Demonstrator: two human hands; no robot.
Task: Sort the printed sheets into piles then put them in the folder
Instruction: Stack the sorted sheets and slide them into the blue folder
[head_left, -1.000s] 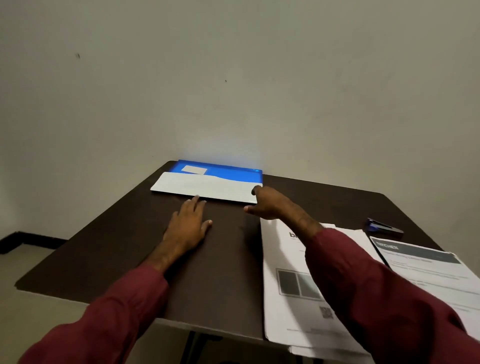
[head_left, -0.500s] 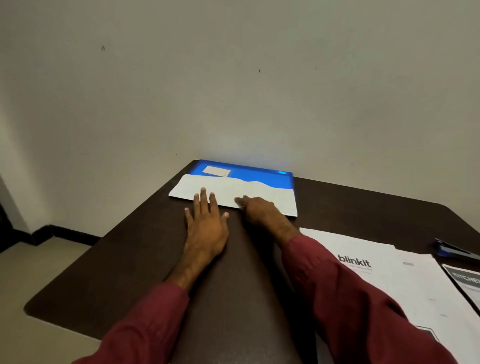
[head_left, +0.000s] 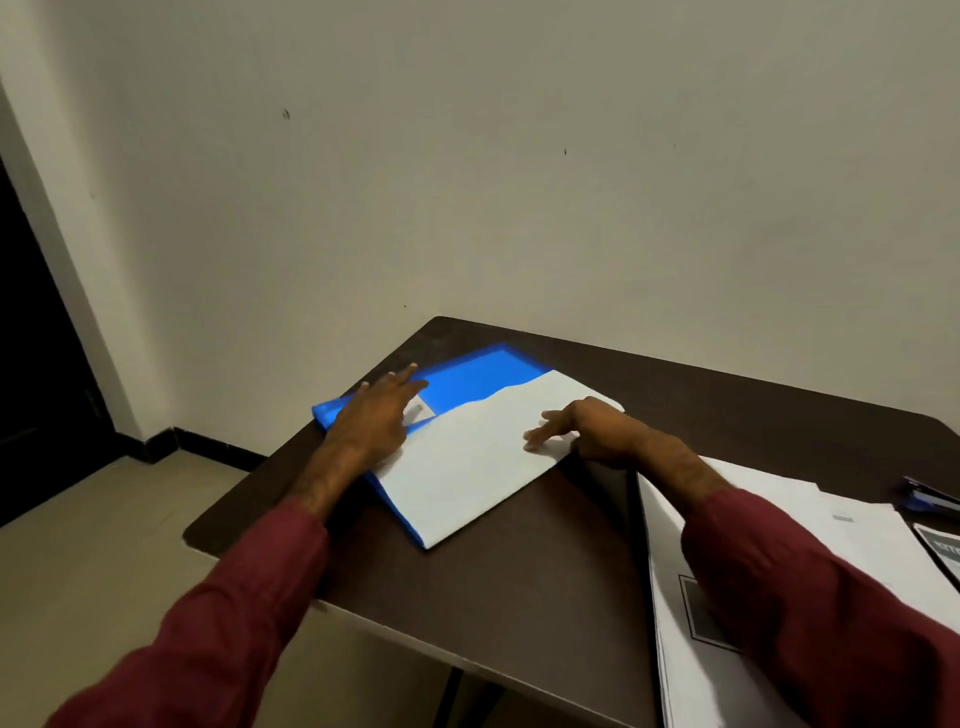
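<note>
Steadying the blue folder (head_left: 488, 374) near the dark table (head_left: 519, 597)'s far left edge, nothing gripped.
Left hand (head_left: 374, 415) lies flat, fingers straight, on the folder's blue back; right hand (head_left: 587, 428) rests spread fingers on its white front pocket. Printed sheets (head_left: 852, 545) lie at the right, partly under the right sleeve. A careless push could slide the folder off, and the sleeve may drag the sheets askew.
</note>
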